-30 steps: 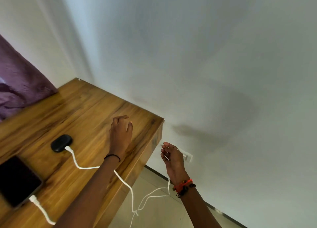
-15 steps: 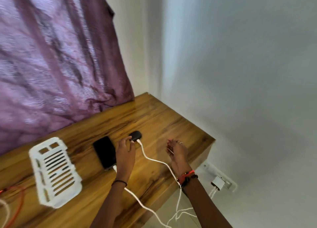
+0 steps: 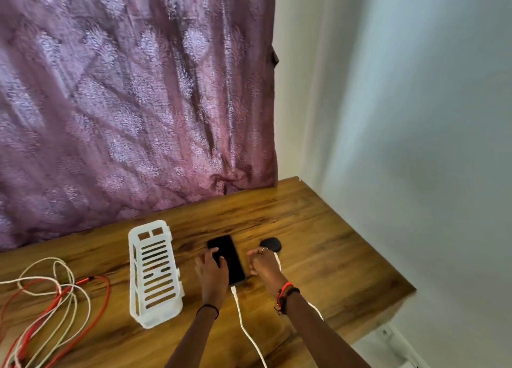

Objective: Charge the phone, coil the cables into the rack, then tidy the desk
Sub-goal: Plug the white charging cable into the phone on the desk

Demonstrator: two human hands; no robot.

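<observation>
A black phone (image 3: 228, 256) lies flat on the wooden desk (image 3: 318, 251) with a white charging cable (image 3: 246, 331) plugged into its near end. My left hand (image 3: 212, 273) rests on the phone's left edge, fingers spread. My right hand (image 3: 263, 265) hovers just right of the phone, fingers loosely curled, holding nothing I can see. A small black case (image 3: 271, 244) sits beyond it with a second white cable partly hidden under my right wrist. A white slotted rack (image 3: 153, 273) lies on its back to the left. Tangled red and white cables (image 3: 52, 298) sprawl at the far left.
A purple patterned curtain (image 3: 138, 90) hangs behind the desk. A pale wall (image 3: 415, 145) runs along the desk's right edge. A white wall socket strip (image 3: 388, 334) shows below the desk's right corner.
The view swung left from the wall and socket to the desk. Both hands came up from the desk edge to the phone; the left now lies on it.
</observation>
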